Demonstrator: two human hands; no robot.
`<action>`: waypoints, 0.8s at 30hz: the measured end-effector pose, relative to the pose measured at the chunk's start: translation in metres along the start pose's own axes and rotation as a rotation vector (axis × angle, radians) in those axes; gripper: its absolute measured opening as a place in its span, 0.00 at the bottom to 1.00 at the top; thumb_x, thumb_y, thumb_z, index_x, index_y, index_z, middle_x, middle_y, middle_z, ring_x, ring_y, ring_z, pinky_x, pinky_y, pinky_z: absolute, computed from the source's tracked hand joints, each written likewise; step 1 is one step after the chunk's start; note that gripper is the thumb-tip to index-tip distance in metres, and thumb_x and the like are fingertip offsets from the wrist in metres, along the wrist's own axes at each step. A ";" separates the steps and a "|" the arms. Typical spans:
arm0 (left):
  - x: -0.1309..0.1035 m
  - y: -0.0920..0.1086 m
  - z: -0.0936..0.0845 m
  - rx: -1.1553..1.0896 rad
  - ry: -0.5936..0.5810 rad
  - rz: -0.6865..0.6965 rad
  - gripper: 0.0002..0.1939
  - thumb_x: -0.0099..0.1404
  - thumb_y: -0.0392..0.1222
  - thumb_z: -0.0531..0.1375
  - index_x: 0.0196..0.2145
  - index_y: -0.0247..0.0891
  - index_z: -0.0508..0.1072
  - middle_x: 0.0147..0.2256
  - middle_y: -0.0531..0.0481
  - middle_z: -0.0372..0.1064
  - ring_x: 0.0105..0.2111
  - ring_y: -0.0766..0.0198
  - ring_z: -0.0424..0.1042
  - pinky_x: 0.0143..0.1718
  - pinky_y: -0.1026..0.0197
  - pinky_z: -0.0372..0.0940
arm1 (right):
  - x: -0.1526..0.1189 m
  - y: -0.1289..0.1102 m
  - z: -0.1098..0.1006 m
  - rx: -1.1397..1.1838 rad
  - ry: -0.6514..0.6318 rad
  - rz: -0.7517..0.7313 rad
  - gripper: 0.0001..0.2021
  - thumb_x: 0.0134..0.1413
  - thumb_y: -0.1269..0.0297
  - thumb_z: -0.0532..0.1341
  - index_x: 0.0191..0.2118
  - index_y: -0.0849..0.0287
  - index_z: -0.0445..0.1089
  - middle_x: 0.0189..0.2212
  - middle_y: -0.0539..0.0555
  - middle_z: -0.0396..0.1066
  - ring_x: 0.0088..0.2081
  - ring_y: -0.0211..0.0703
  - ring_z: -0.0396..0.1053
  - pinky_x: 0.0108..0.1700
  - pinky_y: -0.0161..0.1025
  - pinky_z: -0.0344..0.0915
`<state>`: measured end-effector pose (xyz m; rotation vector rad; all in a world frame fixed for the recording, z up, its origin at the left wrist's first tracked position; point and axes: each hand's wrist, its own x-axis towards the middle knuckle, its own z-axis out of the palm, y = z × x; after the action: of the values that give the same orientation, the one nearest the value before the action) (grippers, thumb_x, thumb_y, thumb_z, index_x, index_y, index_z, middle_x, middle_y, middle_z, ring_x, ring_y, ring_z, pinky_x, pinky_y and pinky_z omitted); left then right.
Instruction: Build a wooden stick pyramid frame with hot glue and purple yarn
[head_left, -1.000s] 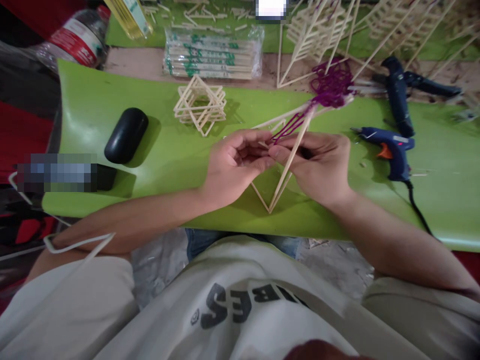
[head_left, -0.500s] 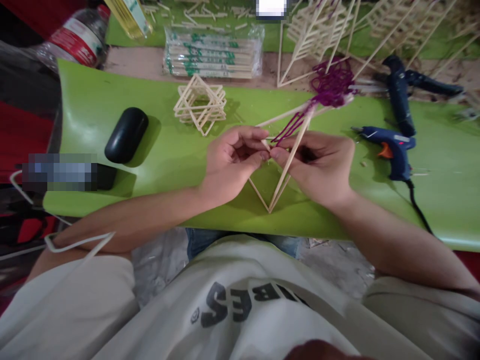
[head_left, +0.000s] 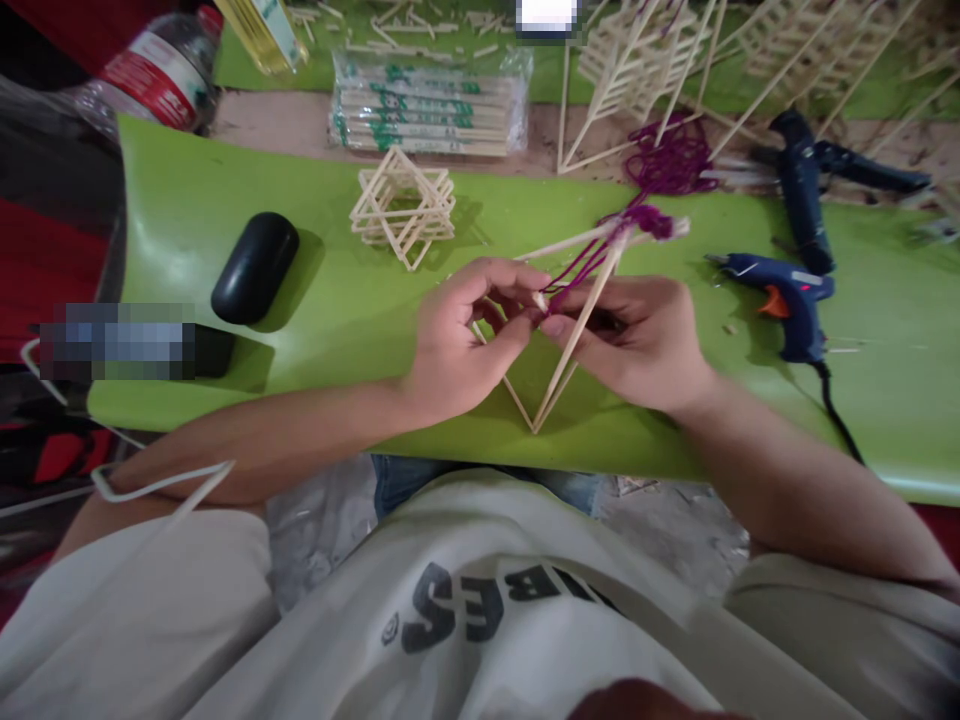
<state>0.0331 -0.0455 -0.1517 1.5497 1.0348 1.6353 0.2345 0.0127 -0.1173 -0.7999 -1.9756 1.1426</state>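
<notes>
A frame of thin wooden sticks [head_left: 576, 338] stands in front of me, its lowest corner near the table's front edge. Purple yarn [head_left: 589, 258] runs from its upper joint down to my fingertips. My left hand [head_left: 476, 335] is closed on a corner of the frame, its thumb and fingers pinched together. Touching it at the fingertips, my right hand [head_left: 637, 335] pinches the purple yarn behind one stick. More yarn lies in a loose purple tangle [head_left: 671, 155] behind the frame.
On the green table [head_left: 337, 350] are a small star-shaped stick lattice [head_left: 403, 208], a black case [head_left: 255, 268] and a blue glue gun [head_left: 795, 295]. Behind are wrapped chopsticks [head_left: 431, 105], a dark glue gun [head_left: 802, 190], bottles and larger stick lattices [head_left: 641, 60].
The frame has shifted slightly down and left with my hands. The yarn bundle at its upper joint has separated from the tangle behind, and the strands to my fingers hang differently.
</notes>
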 end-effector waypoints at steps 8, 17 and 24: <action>-0.001 0.001 -0.001 0.169 0.007 0.158 0.11 0.76 0.33 0.66 0.52 0.46 0.80 0.46 0.51 0.82 0.40 0.69 0.81 0.37 0.64 0.76 | -0.002 0.006 0.006 -0.015 0.091 -0.122 0.11 0.61 0.53 0.80 0.43 0.51 0.88 0.26 0.48 0.78 0.22 0.33 0.60 0.23 0.37 0.55; 0.000 -0.004 -0.001 0.081 0.089 0.176 0.15 0.76 0.42 0.73 0.56 0.47 0.76 0.42 0.53 0.79 0.37 0.71 0.78 0.34 0.66 0.73 | 0.003 0.017 0.007 -0.222 0.227 -0.549 0.12 0.65 0.74 0.71 0.47 0.48 0.86 0.34 0.47 0.85 0.29 0.37 0.78 0.27 0.33 0.70; 0.003 0.006 -0.005 -0.028 0.020 -0.191 0.16 0.68 0.52 0.79 0.36 0.39 0.83 0.29 0.54 0.76 0.25 0.73 0.73 0.24 0.67 0.66 | 0.001 0.016 0.001 -0.336 0.216 -0.608 0.15 0.65 0.74 0.71 0.49 0.43 0.85 0.33 0.48 0.84 0.33 0.43 0.82 0.29 0.39 0.75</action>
<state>0.0281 -0.0464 -0.1453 1.3745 1.1288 1.5297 0.2359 0.0199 -0.1313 -0.4046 -2.0420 0.3633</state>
